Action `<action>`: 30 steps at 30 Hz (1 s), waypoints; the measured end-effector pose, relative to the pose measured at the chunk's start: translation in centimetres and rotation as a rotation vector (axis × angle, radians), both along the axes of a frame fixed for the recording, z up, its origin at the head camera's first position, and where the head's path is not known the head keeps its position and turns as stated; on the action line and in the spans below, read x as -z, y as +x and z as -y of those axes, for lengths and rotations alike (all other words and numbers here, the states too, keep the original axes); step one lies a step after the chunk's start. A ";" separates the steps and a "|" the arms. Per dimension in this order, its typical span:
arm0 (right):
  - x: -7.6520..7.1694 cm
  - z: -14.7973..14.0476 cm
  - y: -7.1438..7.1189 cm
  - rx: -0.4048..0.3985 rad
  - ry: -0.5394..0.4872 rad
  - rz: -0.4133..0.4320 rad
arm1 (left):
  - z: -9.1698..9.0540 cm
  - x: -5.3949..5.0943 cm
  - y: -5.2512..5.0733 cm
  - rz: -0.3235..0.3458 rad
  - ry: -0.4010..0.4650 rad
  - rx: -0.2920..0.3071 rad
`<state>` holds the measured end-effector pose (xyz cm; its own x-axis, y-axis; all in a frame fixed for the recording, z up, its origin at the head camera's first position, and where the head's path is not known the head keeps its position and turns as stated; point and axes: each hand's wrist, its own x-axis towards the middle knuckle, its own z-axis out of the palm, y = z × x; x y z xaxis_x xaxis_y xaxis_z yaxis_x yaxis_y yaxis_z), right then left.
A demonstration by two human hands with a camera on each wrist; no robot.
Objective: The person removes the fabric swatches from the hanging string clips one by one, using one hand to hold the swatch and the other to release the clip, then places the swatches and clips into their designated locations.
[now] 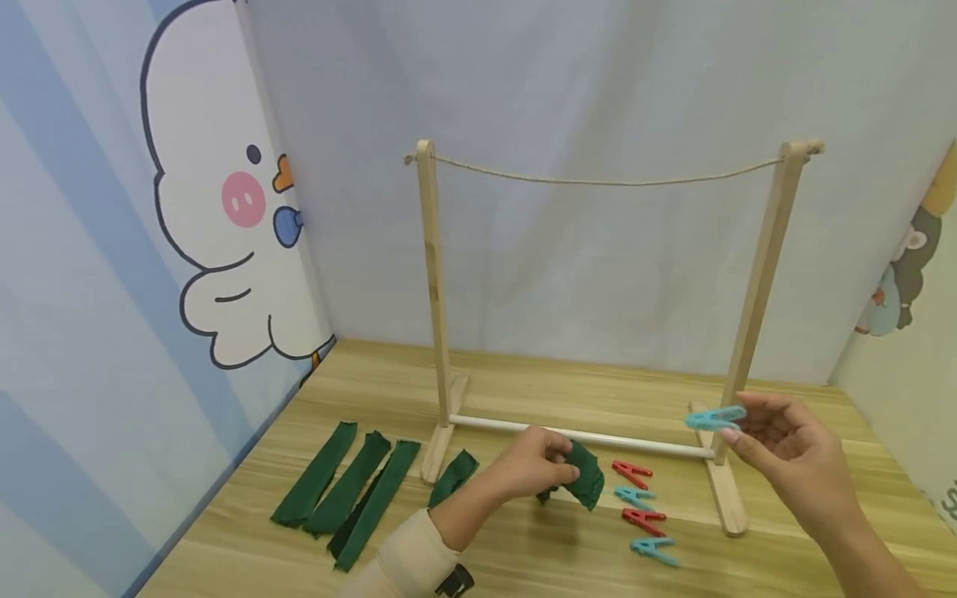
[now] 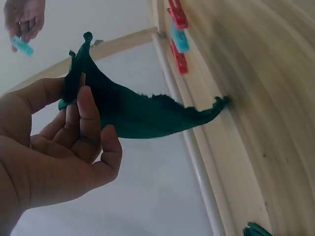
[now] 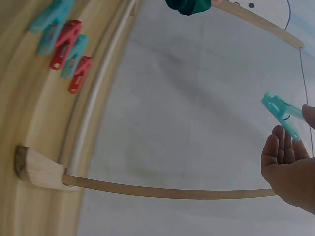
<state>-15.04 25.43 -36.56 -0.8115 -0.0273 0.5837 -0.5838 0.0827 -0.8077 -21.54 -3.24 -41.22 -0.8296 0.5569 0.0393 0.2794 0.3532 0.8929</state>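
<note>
My left hand (image 1: 532, 463) pinches a dark green cloth strip (image 1: 586, 475) in front of the white crossbar. In the left wrist view the cloth (image 2: 142, 115) droops from the fingertips, its far end down by the wooden tabletop. On the right, my right hand (image 1: 796, 453) holds a light blue clothespin (image 1: 714, 418) between thumb and fingers, in front of the stand's right post. The right wrist view shows this clothespin (image 3: 283, 113) at the fingertips. Between the hands, red and blue clothespins lie in a column, among them a red clothespin (image 1: 643, 521) and a blue clothespin (image 1: 653, 549).
A wooden stand (image 1: 437, 291) carries a sagging string (image 1: 598, 181) between its posts and a white crossbar (image 1: 635, 443) low down. Several green cloth strips (image 1: 314, 477) lie at the left, one more strip (image 1: 453, 477) beside my left forearm. A grey curtain (image 1: 583, 274) hangs behind.
</note>
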 end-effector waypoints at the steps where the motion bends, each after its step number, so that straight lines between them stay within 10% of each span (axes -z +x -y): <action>1: 0.7 0.1 0.2 0.019 0.058 0.024 | 0.4 0.3 -0.1 0.014 0.007 -0.003; 10: 4.8 0.4 1.6 0.084 0.339 0.119 | 3.4 1.7 -1.2 0.091 0.109 -0.023; 20: 6.4 0.6 2.3 0.091 0.331 0.291 | 3.7 0.7 -1.9 0.064 0.204 -0.066; 30: 8.0 0.5 2.8 0.052 0.274 0.456 | 5.1 2.9 -2.3 0.027 0.205 -0.041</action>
